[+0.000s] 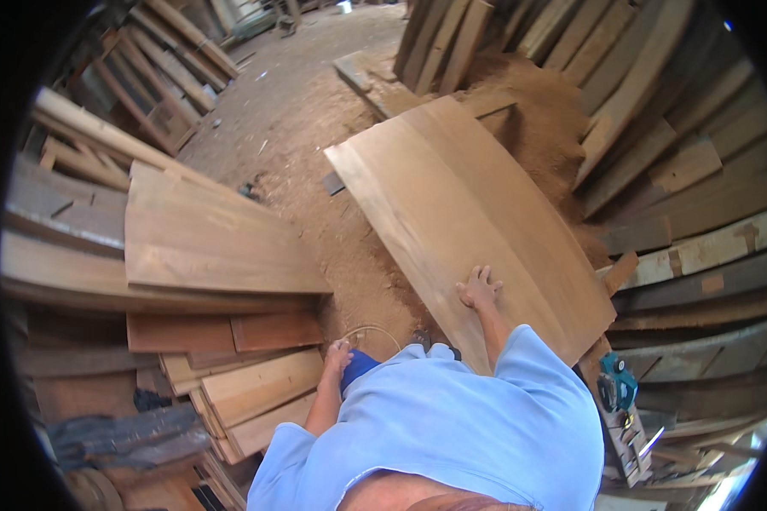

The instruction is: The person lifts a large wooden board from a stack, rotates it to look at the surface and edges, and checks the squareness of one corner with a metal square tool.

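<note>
A wide wooden panel [460,204], made of boards joined edge to edge, lies at a slant in front of me. My right hand [481,289] rests on its near part, fingers spread over the wood. Down at my left side, next to something blue, my left hand [338,353] is closed. A thin yellowish cord [373,329] curves out from its fingers toward my body. The fingertips are small in the picture, and whatever else they might hold is hidden.
Another wide board [204,234] lies on stacked timber at left, with shorter planks [264,383] below. A teal power tool [617,383] sits beyond the panel's near right corner. Planks [639,94] lean at far right near heaped sawdust [541,111].
</note>
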Tool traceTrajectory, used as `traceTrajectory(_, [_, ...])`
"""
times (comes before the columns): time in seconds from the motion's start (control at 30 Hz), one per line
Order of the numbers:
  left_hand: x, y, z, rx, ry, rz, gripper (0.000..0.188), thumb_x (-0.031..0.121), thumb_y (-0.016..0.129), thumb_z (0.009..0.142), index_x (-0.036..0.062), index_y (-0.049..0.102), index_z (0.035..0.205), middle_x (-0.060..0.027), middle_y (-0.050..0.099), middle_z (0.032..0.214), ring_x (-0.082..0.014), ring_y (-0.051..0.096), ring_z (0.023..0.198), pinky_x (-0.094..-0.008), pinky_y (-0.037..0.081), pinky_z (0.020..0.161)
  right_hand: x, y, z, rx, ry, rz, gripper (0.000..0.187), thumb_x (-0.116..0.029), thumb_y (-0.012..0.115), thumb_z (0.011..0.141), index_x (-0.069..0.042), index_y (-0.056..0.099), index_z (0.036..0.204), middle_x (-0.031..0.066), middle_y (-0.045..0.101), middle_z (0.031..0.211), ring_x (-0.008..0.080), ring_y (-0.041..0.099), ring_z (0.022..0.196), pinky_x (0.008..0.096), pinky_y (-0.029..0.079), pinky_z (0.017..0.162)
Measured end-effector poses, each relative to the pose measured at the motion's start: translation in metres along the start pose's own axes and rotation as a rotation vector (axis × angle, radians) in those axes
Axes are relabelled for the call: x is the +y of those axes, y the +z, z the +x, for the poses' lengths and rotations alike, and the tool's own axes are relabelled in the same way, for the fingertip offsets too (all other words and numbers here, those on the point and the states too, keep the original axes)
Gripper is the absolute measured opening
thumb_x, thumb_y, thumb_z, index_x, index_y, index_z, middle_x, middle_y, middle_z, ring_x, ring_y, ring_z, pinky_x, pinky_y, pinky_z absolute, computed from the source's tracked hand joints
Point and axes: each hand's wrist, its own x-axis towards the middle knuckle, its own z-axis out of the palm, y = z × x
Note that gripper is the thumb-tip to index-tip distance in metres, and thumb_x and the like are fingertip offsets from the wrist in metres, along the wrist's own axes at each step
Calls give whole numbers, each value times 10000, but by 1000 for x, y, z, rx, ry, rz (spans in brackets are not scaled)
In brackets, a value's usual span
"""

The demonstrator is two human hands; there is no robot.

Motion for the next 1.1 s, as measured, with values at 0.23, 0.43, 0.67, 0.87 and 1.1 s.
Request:
traceTrajectory(0.23, [105,46,56,-274,96,21,479,261,570,1012,-24,507,1392,-88,659,1065,-160,644,854,-248,516,693,56,12,-15,60,184,207,808,-486,567,955,-245,178,1621,178,71,1687,486,103,1518,597,132,1221])
traceTrajectory(0.43, [175,69,136,-355,95,69,530,359,590,1006,81,432,1429,-140,594,1255,-280,637,1019,-392,552,811,74,23,-29,80,195,226,831,-501,548,963,-250,121,1630,190,8,1688,456,32,1537,621,112,1214])
traceTrajectory(0.67, [247,120,221,-353,-108,-396,576,467,572,1003,109,428,1431,-155,522,1423,-370,589,1180,-502,505,958,45,8,-8,89,406,356,839,-512,564,955,-282,120,1628,185,-20,1689,486,6,1528,641,95,1208])
traceTrajectory(0.87, [303,126,267,-381,-60,-449,571,448,510,1043,66,393,1451,-179,502,1423,-354,570,1226,-571,502,989,29,3,16,134,600,443,825,-509,556,960,-304,116,1627,170,-24,1691,485,3,1527,636,94,1213])
traceTrajectory(1.1, [314,112,245,-480,-50,-337,625,451,505,1047,41,342,1489,-175,487,1436,-372,567,1234,-589,505,988,11,3,25,204,736,514,805,-469,558,967,-306,125,1626,143,-46,1696,471,-3,1532,620,100,1219])
